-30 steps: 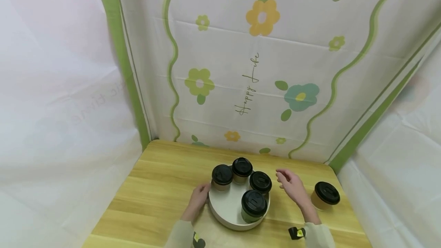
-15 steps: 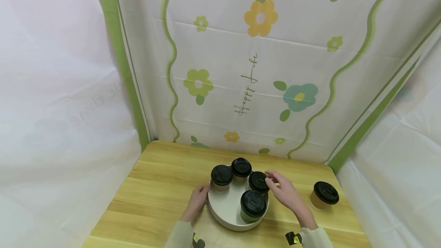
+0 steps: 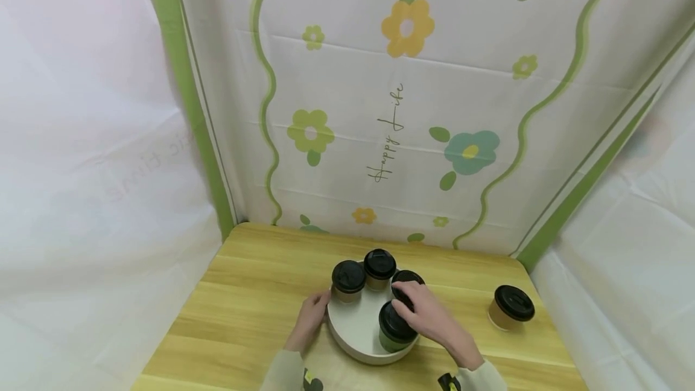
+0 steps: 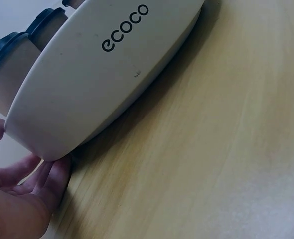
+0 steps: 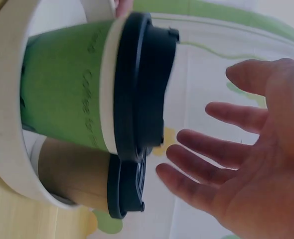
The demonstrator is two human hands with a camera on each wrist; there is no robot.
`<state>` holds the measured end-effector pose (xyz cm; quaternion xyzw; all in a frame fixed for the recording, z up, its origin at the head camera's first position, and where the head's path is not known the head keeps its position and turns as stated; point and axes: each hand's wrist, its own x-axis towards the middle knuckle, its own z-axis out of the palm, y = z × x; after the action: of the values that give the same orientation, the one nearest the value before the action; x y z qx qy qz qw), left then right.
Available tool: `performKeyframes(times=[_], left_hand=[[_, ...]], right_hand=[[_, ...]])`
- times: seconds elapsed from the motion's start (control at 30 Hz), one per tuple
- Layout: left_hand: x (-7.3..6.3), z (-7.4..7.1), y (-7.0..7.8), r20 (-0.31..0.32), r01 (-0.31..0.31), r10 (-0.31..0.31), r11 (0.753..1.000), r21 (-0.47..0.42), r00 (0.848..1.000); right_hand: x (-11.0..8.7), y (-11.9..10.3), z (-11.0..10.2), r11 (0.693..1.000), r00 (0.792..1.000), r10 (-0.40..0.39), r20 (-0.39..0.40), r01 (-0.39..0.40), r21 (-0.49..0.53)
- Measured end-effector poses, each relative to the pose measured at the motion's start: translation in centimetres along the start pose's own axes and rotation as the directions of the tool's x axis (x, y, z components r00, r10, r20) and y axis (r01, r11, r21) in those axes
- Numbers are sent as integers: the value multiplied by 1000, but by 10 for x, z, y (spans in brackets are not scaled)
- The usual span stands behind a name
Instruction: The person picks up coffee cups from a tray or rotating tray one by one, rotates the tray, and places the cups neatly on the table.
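Observation:
A round white tray stands on the table with several black-lidded paper coffee cups inside. My left hand grips its left side, the thumb at the rim and the fingers curled against the lower wall in the left wrist view. My right hand is over the tray's right side, above the green coffee cup and a brown coffee cup behind it. Its fingers are spread and apart from the green cup's lid in the right wrist view. Two more brown cups, a left one and a back one, stand in the tray.
Another brown coffee cup with a black lid stands on the wooden table, right of the tray. A white curtain with printed flowers hangs behind the table, and white sheets hang at both sides.
My right hand has moved left from beside the tray to over the cups on its right side. The left hand has stayed at the tray, and the cups have not moved.

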<state>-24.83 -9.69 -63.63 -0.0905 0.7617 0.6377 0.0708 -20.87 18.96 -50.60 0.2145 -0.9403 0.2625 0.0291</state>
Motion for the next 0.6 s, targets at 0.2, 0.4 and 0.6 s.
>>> performKeyframes(times=[0.2, 0.4, 0.6], left_hand=[[-2, -1, 1, 8, 2, -2, 1000, 5, 1000], [-3, -1, 2, -5, 10, -10, 1000, -4, 1000], [1, 0, -1, -11, 10, -10, 1000, 2, 1000]], right_hand=[[-7, -8, 9, 992, 997, -49, 59, 55, -116], [-10, -11, 12, 990, 991, -42, 126, 59, -131], [-12, -14, 14, 988, 989, -24, 146, 46, -148]])
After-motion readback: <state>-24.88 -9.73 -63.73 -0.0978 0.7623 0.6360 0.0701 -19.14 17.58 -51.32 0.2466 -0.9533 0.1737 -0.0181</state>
